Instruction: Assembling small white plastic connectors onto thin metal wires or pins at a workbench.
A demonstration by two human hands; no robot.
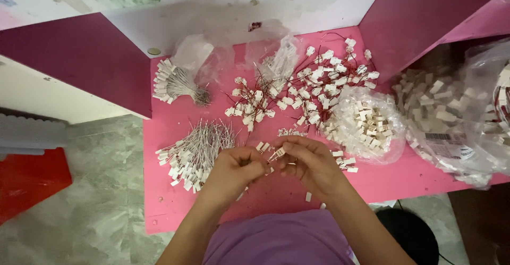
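Hands at table centre, fingertips meeting: left hand [234,168] and right hand [308,161] together pinching a small white connector [278,153] between them, above the pink table [276,193]. At 9 o'clock of the hands, bundle of grey-wired connectors [194,153]; at 12 o'clock, red-wired connectors [313,84]; at 2 o'clock, clear bag of white housings [366,124]; at 10 o'clock, tied grey bundle [175,81]; loose white pieces [345,161] just at 3 o'clock

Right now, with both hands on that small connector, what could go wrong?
1. Loose white connectors lie near the pink table's front edge; a wrist sweep could knock them off.
2. The grey-wire bundle sits beside the left hand and may snag.
3. The open bag of housings by the right hand could spill.
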